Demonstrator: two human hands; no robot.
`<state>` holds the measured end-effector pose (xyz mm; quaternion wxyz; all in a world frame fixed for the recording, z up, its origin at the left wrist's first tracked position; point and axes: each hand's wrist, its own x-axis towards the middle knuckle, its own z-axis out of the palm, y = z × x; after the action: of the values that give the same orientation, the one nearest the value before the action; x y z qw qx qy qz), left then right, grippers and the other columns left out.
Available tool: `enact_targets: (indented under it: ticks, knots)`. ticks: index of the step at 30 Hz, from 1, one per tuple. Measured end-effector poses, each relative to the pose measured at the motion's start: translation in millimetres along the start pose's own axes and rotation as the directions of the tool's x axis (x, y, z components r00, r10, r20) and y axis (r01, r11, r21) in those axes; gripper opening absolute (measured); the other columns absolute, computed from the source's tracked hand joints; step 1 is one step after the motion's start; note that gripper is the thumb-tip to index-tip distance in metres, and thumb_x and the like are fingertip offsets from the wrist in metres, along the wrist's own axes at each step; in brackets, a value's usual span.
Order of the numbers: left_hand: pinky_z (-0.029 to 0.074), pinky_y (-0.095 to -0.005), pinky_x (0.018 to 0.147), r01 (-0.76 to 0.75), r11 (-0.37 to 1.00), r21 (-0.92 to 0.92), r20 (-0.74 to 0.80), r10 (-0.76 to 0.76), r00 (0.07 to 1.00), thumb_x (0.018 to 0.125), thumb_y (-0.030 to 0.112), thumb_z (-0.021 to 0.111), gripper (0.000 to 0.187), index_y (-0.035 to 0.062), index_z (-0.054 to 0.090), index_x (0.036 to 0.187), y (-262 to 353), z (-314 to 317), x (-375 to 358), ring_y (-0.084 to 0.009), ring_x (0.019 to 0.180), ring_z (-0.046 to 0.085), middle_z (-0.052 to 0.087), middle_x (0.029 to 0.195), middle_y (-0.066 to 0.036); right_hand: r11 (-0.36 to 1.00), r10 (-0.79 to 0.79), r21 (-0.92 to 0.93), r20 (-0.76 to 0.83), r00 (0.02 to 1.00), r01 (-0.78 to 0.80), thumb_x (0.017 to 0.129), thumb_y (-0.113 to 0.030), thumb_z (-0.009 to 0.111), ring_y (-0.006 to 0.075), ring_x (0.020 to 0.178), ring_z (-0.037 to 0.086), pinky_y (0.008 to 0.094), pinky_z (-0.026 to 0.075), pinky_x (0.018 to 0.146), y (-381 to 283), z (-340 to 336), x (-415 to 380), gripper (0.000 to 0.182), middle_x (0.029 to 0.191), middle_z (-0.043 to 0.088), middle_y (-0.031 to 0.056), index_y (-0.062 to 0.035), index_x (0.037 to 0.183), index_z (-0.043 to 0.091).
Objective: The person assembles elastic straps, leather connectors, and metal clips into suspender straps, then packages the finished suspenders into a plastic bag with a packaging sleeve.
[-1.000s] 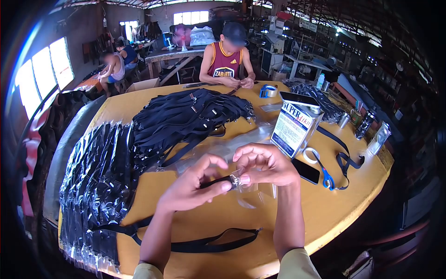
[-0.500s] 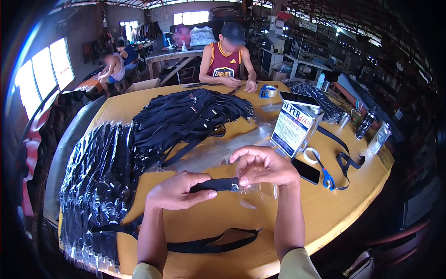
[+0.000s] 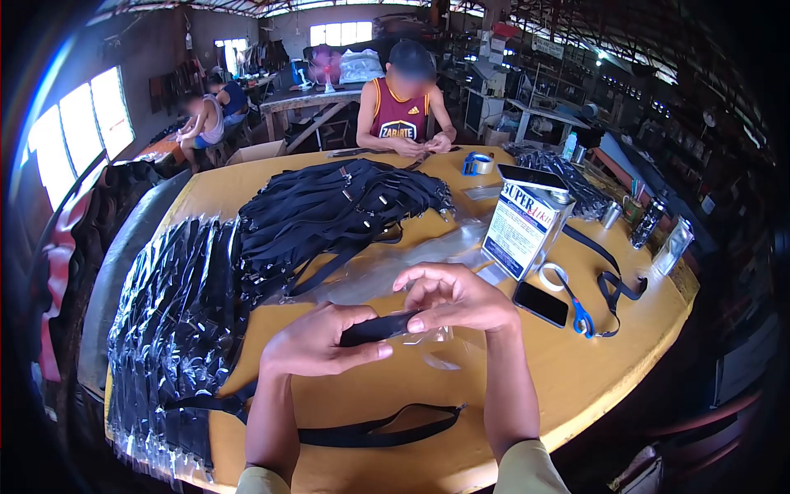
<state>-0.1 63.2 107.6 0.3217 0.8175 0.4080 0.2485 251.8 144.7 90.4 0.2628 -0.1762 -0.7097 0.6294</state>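
Between my two hands runs a folded black strap (image 3: 374,329), held level over the table. My left hand (image 3: 311,342) grips its left part, thumb stretched along the near side. At the strap's right end, my right hand (image 3: 461,305) pinches with thumb and fingertips, the other fingers curled above. Clear plastic film (image 3: 436,336) shows just under the right fingers, partly hidden by them. Nearer to me, a loose black strap (image 3: 378,432) lies looped on the table, its left part behind my left forearm.
A big pile of black straps (image 3: 329,206) and a stack of plastic-wrapped straps (image 3: 164,321) cover the table's left. To the right are a can (image 3: 520,230), a phone (image 3: 541,304), a tape roll (image 3: 553,277) and blue-handled scissors (image 3: 583,319). A co-worker (image 3: 403,107) sits opposite.
My right hand has shifted slightly left, in toward my left hand. The shiny clear patch at the strap's right end is now covered by my fingers.
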Motion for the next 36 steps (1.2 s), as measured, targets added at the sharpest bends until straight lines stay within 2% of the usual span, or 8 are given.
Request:
enact_targets:
  ticks: [3, 6, 8, 13, 19, 24, 28, 36]
  knots:
    - [0.044, -0.0343, 0.056, -0.072, 0.997, 0.016, -0.118, 0.074, 0.99, 0.089, 0.049, 0.075, 0.051, -0.0005, 0.065, 0.088, -7, 12, -1, -0.0175, 0.06, 0.061, 0.06, 0.063, -0.009, 0.998, -0.02, -0.06, 0.044, 0.999, 0.023, 0.084, -0.007, 0.082, 0.0048, 0.072, 0.062, 0.0199, 0.045, 0.057, 3, 5, 6, 0.049, 0.088, 0.07, 0.005, -0.007, 0.127, 0.058]
    - [0.047, -0.0355, 0.058, 0.046, 0.998, 0.035, -0.247, -0.036, 0.968, 0.086, 0.061, 0.073, 0.064, -0.0019, 0.065, 0.092, -7, 18, 2, -0.0202, 0.063, 0.066, 0.062, 0.065, -0.012, 0.998, -0.054, -0.039, 0.074, 0.996, 0.057, 0.085, -0.008, 0.082, 0.0035, 0.072, 0.059, 0.0205, 0.043, 0.059, 8, 12, 12, 0.05, 0.087, 0.07, 0.0042, -0.0072, 0.128, 0.057]
    - [0.045, -0.0354, 0.056, 0.134, 0.989, 0.067, 0.036, -0.137, 0.99, 0.092, 0.059, 0.067, 0.06, -0.0003, 0.066, 0.094, -3, 13, 7, -0.0186, 0.059, 0.062, 0.061, 0.064, -0.01, 0.997, -0.067, -0.033, 0.081, 0.994, 0.07, 0.089, -0.011, 0.079, 0.003, 0.073, 0.058, 0.0213, 0.043, 0.06, 9, 15, 13, 0.047, 0.087, 0.068, 0.0027, -0.0065, 0.129, 0.055]
    - [0.04, -0.0325, 0.05, 0.157, 0.983, -0.1, 0.044, -0.153, 0.987, 0.102, 0.046, 0.059, 0.044, 0.0032, 0.066, 0.095, 0, 10, 6, -0.013, 0.053, 0.052, 0.055, 0.061, -0.004, 0.984, -0.176, 0.037, 0.043, 0.983, 0.175, 0.099, -0.018, 0.068, 0.0057, 0.081, 0.06, 0.0224, 0.046, 0.063, 8, 8, 5, 0.039, 0.097, 0.066, 0.007, -0.0061, 0.13, 0.048]
    - [0.039, -0.0242, 0.049, 0.146, 0.932, -0.33, 0.071, -0.13, 0.989, 0.103, 0.03, 0.063, 0.028, 0.0025, 0.062, 0.096, -6, 1, -2, -0.0052, 0.054, 0.05, 0.054, 0.062, 0.001, 0.982, 0.151, -0.135, 0.14, 0.979, -0.133, 0.086, -0.014, 0.082, 0.0071, 0.083, 0.061, 0.0227, 0.047, 0.071, 16, -55, -32, 0.044, 0.102, 0.063, 0.0029, -0.0028, 0.12, 0.057]
    - [0.043, -0.0232, 0.051, 0.148, 0.908, -0.393, 0.049, -0.14, 0.989, 0.102, 0.025, 0.064, 0.025, 0.003, 0.058, 0.091, -16, 1, 0, -0.0057, 0.056, 0.053, 0.055, 0.064, 0.002, 0.958, 0.115, -0.233, -0.216, 0.97, -0.165, 0.086, -0.016, 0.082, 0.0032, 0.073, 0.055, 0.0214, 0.041, 0.063, 12, -97, -89, 0.033, 0.086, 0.063, -0.003, -0.0024, 0.11, 0.063]
    - [0.044, -0.024, 0.053, 0.16, 0.933, -0.323, 0.077, -0.142, 0.987, 0.102, 0.024, 0.064, 0.025, 0.0022, 0.057, 0.091, -37, 14, 15, -0.0061, 0.058, 0.054, 0.056, 0.066, 0.001, 0.895, 0.027, -0.338, -0.609, 0.792, -0.291, 0.084, -0.024, 0.085, 0.0037, 0.062, 0.054, 0.0231, 0.035, 0.052, 15, -113, -126, 0.033, 0.07, 0.065, -0.0017, -0.003, 0.104, 0.069]
    - [0.046, -0.0238, 0.061, 0.207, 0.927, -0.313, 0.193, -0.151, 0.969, 0.103, 0.025, 0.062, 0.025, 0.0008, 0.061, 0.107, -50, 32, 30, -0.006, 0.064, 0.054, 0.057, 0.072, 0.001, 0.929, 0.223, -0.166, -0.463, 0.858, -0.331, 0.084, -0.021, 0.083, 0.0069, 0.067, 0.06, 0.0237, 0.045, 0.059, 45, -128, -109, 0.031, 0.079, 0.07, 0.002, -0.001, 0.105, 0.071]
